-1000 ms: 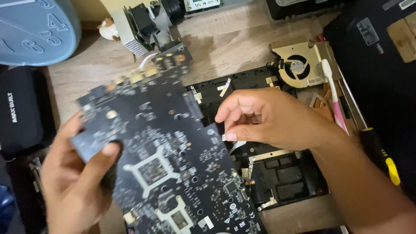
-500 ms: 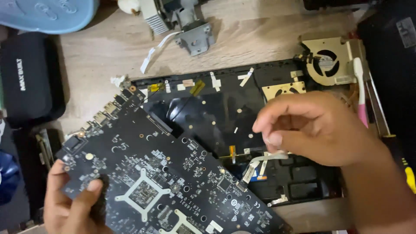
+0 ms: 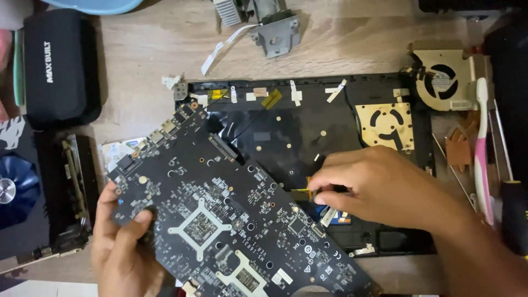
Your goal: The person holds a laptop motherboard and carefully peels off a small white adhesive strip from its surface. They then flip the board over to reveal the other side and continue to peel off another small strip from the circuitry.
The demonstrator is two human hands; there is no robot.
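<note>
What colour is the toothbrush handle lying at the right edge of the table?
The toothbrush is pink and white, seen in the head view.

One motherboard [image 3: 220,220], one open laptop chassis [image 3: 286,132], two cooling fans [image 3: 443,80], one pink toothbrush [image 3: 483,148], one black zippered case [image 3: 58,66], two hands [image 3: 118,247].

One head cam, looking steeply down, close over wooden desk [image 3: 137,71].
</note>
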